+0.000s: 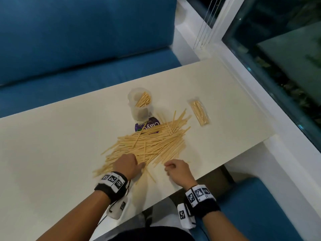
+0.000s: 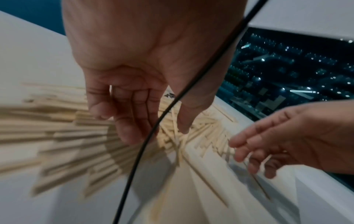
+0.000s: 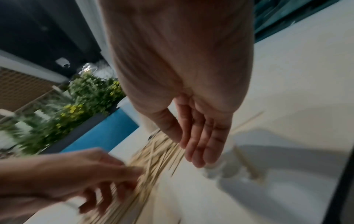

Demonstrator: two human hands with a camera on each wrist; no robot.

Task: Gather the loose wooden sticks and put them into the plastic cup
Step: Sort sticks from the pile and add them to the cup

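A wide heap of loose wooden sticks [image 1: 147,141] lies in the middle of the cream table [image 1: 52,136]. Behind the heap stands the clear plastic cup [image 1: 140,105], upright, with a small bunch of sticks leaning inside it. My left hand [image 1: 136,160] rests on the near left part of the heap. In the left wrist view its fingers [image 2: 130,133] point down onto the sticks [image 2: 57,128] with the thumb apart, gripping nothing. My right hand [image 1: 169,168] hovers at the heap's near right edge. Its fingers [image 3: 199,151] are almost straight and empty.
A sealed clear packet of sticks [image 1: 199,113] lies right of the heap. A purple printed wrapper [image 1: 147,126] sits partly under the sticks by the cup. A blue sofa [image 1: 69,49] is behind the table and a window [image 1: 278,66] to the right. The table's near edge runs close under my right wrist.
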